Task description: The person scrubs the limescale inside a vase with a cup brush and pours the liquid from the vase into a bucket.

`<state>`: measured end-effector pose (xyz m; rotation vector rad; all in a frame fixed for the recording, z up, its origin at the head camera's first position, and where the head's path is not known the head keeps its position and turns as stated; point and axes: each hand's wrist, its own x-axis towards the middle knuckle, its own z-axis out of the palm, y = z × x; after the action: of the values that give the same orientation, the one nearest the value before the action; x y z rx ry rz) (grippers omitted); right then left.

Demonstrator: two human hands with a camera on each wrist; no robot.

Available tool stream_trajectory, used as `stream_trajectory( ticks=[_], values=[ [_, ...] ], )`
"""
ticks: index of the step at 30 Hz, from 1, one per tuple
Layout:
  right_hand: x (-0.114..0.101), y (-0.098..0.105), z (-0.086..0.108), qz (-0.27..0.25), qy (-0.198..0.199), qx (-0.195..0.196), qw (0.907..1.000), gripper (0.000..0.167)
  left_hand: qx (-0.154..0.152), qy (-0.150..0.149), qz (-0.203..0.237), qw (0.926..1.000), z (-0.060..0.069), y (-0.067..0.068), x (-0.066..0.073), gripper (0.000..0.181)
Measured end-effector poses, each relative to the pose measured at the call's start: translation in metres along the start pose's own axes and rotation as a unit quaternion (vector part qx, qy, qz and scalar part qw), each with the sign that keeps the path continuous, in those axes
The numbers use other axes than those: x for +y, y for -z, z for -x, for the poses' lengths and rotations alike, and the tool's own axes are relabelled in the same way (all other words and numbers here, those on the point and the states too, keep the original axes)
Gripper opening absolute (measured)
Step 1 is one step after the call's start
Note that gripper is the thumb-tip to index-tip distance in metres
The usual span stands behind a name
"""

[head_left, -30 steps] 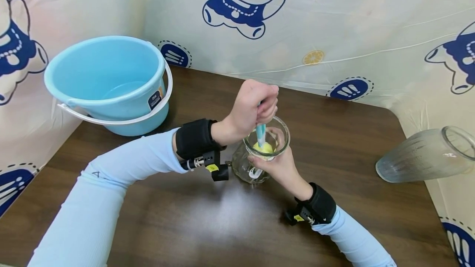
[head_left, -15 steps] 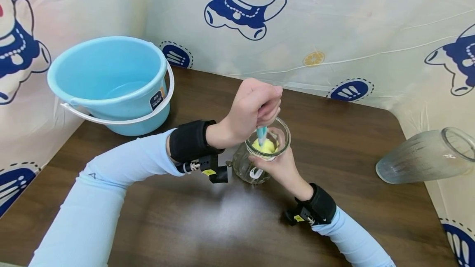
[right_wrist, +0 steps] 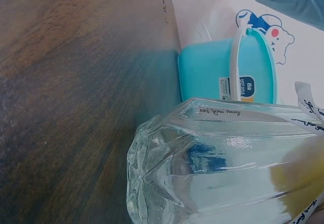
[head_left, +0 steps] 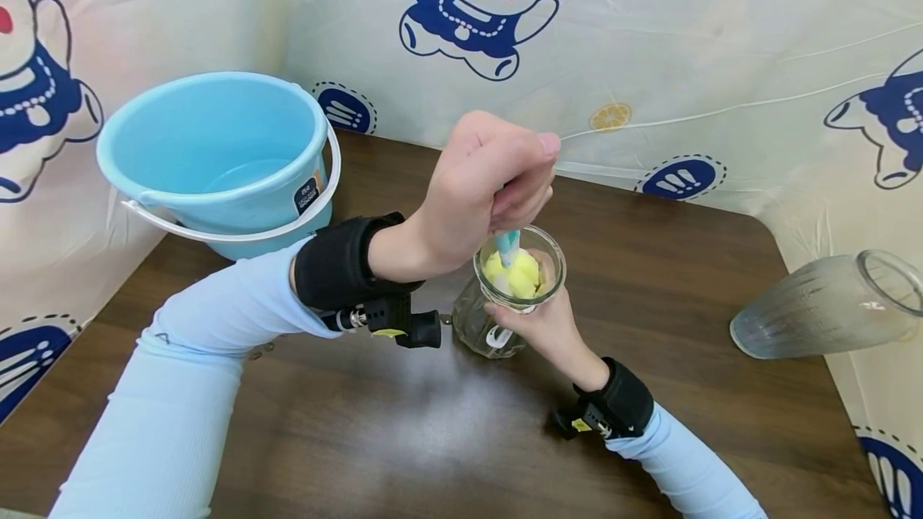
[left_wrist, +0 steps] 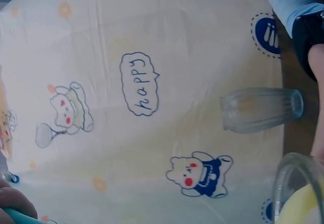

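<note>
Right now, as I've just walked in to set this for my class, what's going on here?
A person is working inside a glass jar. Their left hand grips a blue-and-white handle with a yellow sponge-like head, which sits inside the jar near its mouth. Their right hand holds the jar's upper part. A light blue bucket stands to the left, and another glass vase stands to the right.

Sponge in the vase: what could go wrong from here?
The yellow sponge head sits in the mouth of the glass vase; if the left hand pulls, friction might jerk the glass.

Only the right hand holds that vase; a slip could tip it.

The other vase stands near the edge of the table; a knock might topple it.
</note>
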<state>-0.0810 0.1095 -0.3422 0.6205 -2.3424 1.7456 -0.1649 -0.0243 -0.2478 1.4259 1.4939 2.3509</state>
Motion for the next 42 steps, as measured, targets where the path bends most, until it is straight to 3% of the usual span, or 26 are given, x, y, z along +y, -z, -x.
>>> stream_trajectory(
  ticks=[2,3,5,6,10,14,16,21,23,31,36,42],
  values=[
    [0.001,0.0,0.0,-0.001,0.002,-0.001,1.0,0.067,-0.003,-0.003,0.002,1.0,-0.002,0.004,-0.003,0.05],
    [0.001,0.0,0.0,-0.003,0.005,-0.002,1.0,0.066,-0.015,-0.015,0.014,0.9997,-0.002,0.01,-0.01,0.05],
    [0.002,0.0,0.0,-0.003,0.007,-0.004,1.0,0.066,-0.018,-0.017,0.018,0.9995,-0.005,0.009,-0.004,0.05],
    [0.002,0.0,0.0,-0.005,0.009,-0.003,0.9999,0.066,-0.033,-0.028,0.03,0.9986,-0.005,0.018,-0.017,0.049],
    [0.003,0.001,0.0,-0.012,0.011,-0.004,0.9999,0.065,-0.031,-0.026,0.028,0.9988,-0.005,0.017,-0.021,0.049],
    [0.004,0.001,0.0,-0.011,0.011,-0.002,0.9999,0.067,-0.013,-0.015,0.009,0.9998,0.003,0.009,-0.029,0.051],
    [0.004,0.001,0.0,-0.013,0.008,0.0,0.9999,0.067,-0.008,-0.007,-0.005,0.9999,0.007,-0.001,-0.024,0.052],
    [0.004,0.0,0.0,-0.02,-0.005,-0.003,0.9998,0.067,0.007,-0.005,-0.04,0.9992,0.012,-0.034,0.015,0.05],
    [0.003,0.0,0.0,-0.016,-0.009,-0.003,0.9998,0.067,0.013,-0.003,-0.058,0.9982,0.015,-0.042,0.022,0.046],
    [0.0,0.001,0.0,-0.001,-0.028,-0.006,0.9996,0.052,-0.003,0.021,-0.116,0.993,0.027,-0.05,0.012,0.039],
    [0.001,0.001,0.0,0.005,-0.029,-0.005,0.9995,0.051,-0.004,0.018,-0.112,0.9936,0.029,-0.049,0.009,0.039],
    [0.001,0.001,0.001,-0.002,-0.032,-0.009,0.9995,0.056,0.006,0.015,-0.102,0.9947,0.023,-0.05,0.019,0.04]
  ],
)
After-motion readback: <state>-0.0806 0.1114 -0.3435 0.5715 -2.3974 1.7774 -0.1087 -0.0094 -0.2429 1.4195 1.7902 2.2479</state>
